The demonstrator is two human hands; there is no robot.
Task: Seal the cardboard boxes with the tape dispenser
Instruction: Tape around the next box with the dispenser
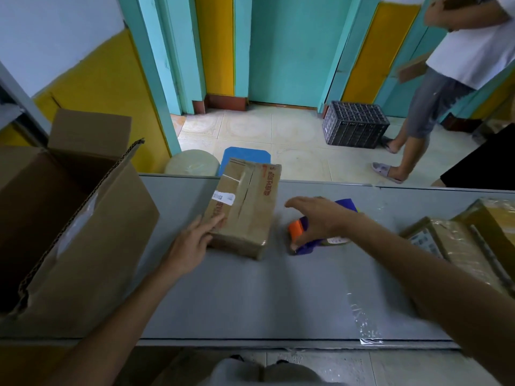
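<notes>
Your forearms (111, 316) stretch out over the grey table (250, 296), which carries everything that matters; at its left end stands the large open carton (78, 232), flaps up, and at its right end sit the film-wrapped parcels (457, 246), well apart from the work; between them, near the far edge, lies the small cardboard box (245, 207), flaps folded down, with a dark line showing along the centre seam; your left hand (192, 240) rests on its near left corner with straight fingers, steadying it and gripping nothing; just beside the box on its right lies the tape dispenser (296, 229), orange and purple, on the table; your right hand (320, 218) arches over it with the thumb down at its near end, but blur hides whether the fingers have closed, so I cannot tell if you hold it; the step in hand looks like picking up the dispenser; next you would need a firm hold on its handle, then to carry it to one end of the seam while the left hand pins the box.
</notes>
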